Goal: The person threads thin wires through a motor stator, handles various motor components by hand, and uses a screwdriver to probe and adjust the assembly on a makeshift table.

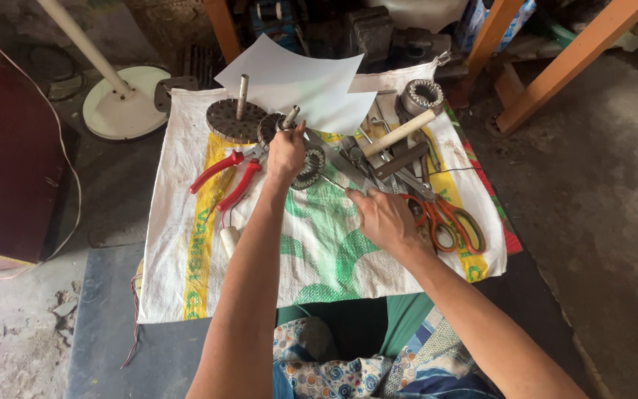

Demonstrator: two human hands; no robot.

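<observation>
Far left: white fan base [123, 103] on the floor. Woven sack [186, 244] spread as work surface. Red-handled pliers [223, 177] lie left of the left hand [287, 155], which is clamped on a motor rotor [289, 122] by its shaft, lifted above a wound stator [311, 166]. Right hand [385, 218] rests fingers-down on the tool pile, grip unclear, near orange scissors [448, 222]. Risk: rotor slips and hits the windings; right fingers sit close to sharp blades.

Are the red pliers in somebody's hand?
No, the red pliers lie on the woven sack, beside the left hand, which grips a metal part.
</observation>
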